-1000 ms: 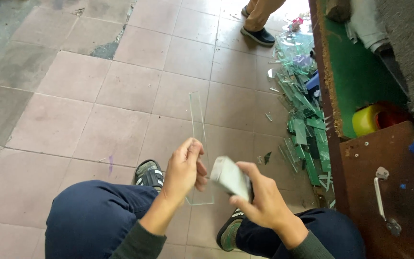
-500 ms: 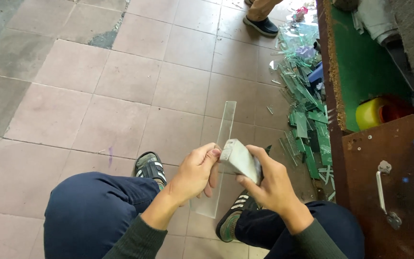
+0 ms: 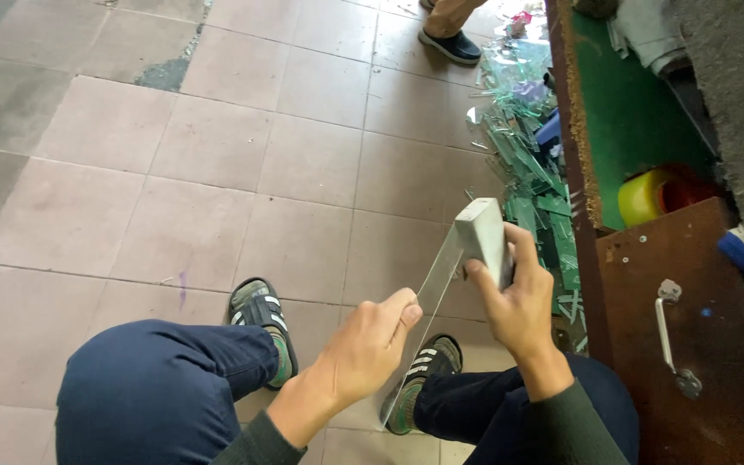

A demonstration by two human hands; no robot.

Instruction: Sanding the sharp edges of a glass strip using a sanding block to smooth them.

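Note:
My left hand [image 3: 370, 343] pinches a long narrow strip of clear glass [image 3: 428, 297] near its middle. The strip slants from near my right shoe up toward the right. My right hand [image 3: 514, 297] grips a small grey rectangular block [image 3: 484, 237] pressed against the upper end of the strip. Both hands are above my knees in dark blue trousers, with striped sandals on the tiled floor below.
A heap of greenish glass offcuts [image 3: 531, 176] lies on the tiled floor [image 3: 243, 164] by a brown wooden cabinet [image 3: 691, 327] with a metal handle. A yellow tape roll [image 3: 643, 196] sits on a green surface. Another person's shoe [image 3: 449, 45] is at the top.
The glass strip has tilted further to the right. My right hand has lifted the grey block up along the strip to its upper end; my left hand shifted right.

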